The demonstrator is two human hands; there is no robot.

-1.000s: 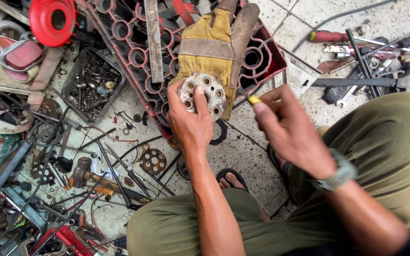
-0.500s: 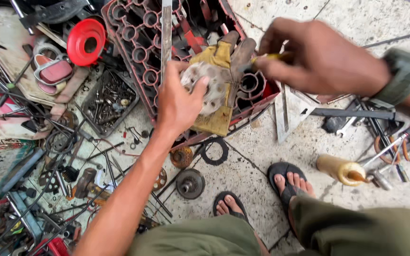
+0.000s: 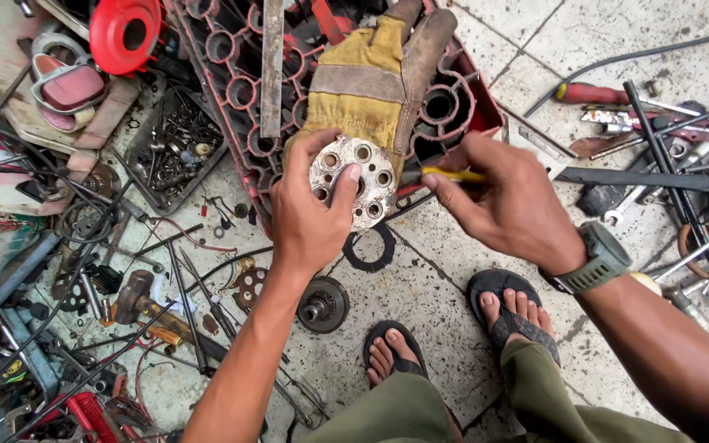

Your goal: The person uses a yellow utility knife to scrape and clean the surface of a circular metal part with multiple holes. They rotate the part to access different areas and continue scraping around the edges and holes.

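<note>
While the left hand [image 3: 312, 215] reaches far, fingers [image 3: 353, 175] wrapped round a holed metal disc [image 3: 354, 182] resting on a yellow glove [image 3: 367, 82], the right hand [image 3: 506, 205] comes in from the right. Its fingers pinch a yellow tool [image 3: 451, 175] pointing left at the disc's right edge.

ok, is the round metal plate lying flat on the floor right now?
No, the left hand holds the round metal plate up against the yellow work glove, above the tiled floor.
</note>
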